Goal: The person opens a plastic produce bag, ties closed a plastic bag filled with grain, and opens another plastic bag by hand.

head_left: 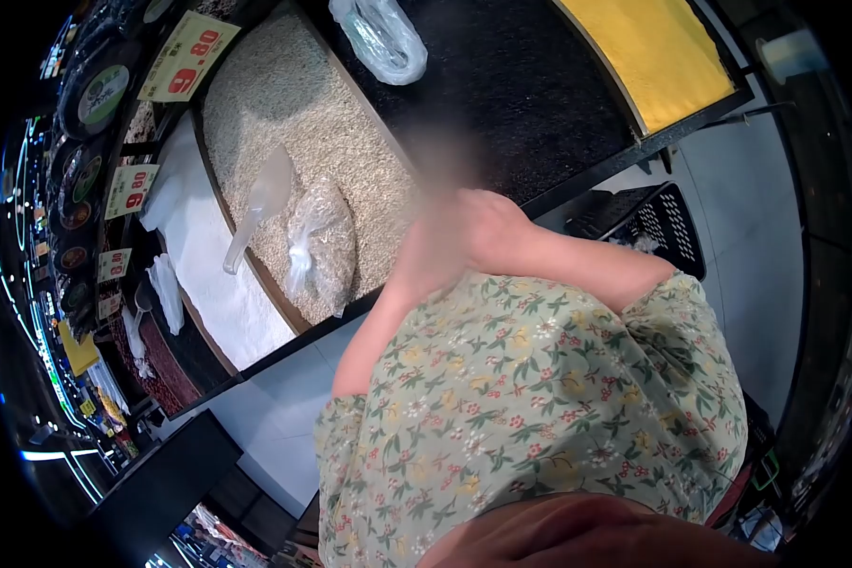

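My left hand [428, 248] and my right hand [494, 230] are close together at the front edge of the bins. A grey blur covers the fingers, so whether they hold anything is hidden. Pale flakes [374, 199] fill the bin to the left of my hands. On them lie a knotted clear bag of flakes [329, 244] and a translucent scoop [269, 189]. Black grains [530, 104] fill the bin beyond my hands, with a bundle of clear plastic [381, 43] at its far left.
Yellow grain [658, 57] fills a bin at the upper right. A white-filled bin [208, 256] and price signs [191, 57] stand left. Below the counter's right side is a black perforated basket [670, 227]. Dividers and a dark front rim [587, 182] edge the bins.
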`<state>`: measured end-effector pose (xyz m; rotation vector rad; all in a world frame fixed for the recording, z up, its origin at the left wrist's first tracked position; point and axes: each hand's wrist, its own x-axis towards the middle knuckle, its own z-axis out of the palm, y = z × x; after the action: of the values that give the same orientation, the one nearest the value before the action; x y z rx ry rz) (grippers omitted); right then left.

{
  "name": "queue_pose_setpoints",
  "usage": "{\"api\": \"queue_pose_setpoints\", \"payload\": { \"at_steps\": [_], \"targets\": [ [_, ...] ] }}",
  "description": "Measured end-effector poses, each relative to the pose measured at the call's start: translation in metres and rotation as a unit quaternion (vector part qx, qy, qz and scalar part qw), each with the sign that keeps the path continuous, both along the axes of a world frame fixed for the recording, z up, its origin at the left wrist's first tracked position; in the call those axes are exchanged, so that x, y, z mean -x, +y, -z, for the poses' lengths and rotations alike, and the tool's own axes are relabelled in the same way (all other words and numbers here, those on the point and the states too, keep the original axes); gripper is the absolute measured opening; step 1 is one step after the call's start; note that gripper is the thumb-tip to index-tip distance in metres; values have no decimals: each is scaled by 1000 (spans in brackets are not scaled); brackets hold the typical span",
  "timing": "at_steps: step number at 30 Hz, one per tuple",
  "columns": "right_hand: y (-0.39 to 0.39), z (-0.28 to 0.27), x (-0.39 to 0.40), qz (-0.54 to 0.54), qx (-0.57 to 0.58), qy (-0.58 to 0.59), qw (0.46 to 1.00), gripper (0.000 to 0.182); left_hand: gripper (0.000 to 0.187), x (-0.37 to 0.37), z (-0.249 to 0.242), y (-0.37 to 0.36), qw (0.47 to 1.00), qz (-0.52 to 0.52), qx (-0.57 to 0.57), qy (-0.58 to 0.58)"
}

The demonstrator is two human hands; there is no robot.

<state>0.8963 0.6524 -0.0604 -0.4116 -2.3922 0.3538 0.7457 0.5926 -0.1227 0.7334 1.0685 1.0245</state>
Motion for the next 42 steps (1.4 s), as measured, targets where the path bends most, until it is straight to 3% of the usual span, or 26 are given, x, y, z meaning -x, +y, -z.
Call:
{"api": "queue_pose_setpoints", "payload": {
  "at_steps": [2, 5, 6, 7, 8, 10, 12, 14, 18, 20, 33, 35, 42],
  "targets": [
    [3, -4, -1, -9, -4, 26, 1000, 9, 45, -1, 7, 4, 1000, -24, 3, -20],
    [8, -29, -9, -28, 17, -38, 999, 8, 46, -6, 1, 5, 998, -39, 14, -46],
    [12, -36, -14, -34, 43, 4, 998, 9, 46, -7, -8, 6, 998, -40, 14, -47],
    [16, -43, -19, -41, 70, 46, 996, 9, 47, -6, -22, 8, 973, -27, 51, -224],
    [25, -49, -25, 0, 73, 69, 995, 9, 48, -5, -32, 10, 916, -12, 85, -393],
    [54, -7, -41, 85, 123, 116, 982, 13, 46, -3, -42, 10, 903, -35, 120, -410],
    [80, 11, -53, 250, 173, 74, 950, 8, 43, 6, -44, 6, 888, -56, 156, -429],
    [108, 38, -70, 329, 193, 37, 924, 9, 46, 9, -40, 4, 877, -32, 139, -459],
    [127, 43, -75, 354, 222, -30, 908, 12, 49, 6, -40, 4, 866, -19, 143, -479],
    [125, 47, -61, 354, 222, -43, 908, 13, 52, 15, -40, 1, 836, -2, 134, -532],
    [131, 59, -54, 362, 121, -116, 917, 13, 52, 18, -35, -1, 830, -13, 138, -540],
    [131, 58, -54, 372, 130, -104, 913, 12, 45, 18, -41, -1, 884, -28, 149, -441],
    [119, 42, -75, 409, 168, -33, 896, 14, 44, 19, -39, -4, 892, -29, 172, -418]
  ]
}}
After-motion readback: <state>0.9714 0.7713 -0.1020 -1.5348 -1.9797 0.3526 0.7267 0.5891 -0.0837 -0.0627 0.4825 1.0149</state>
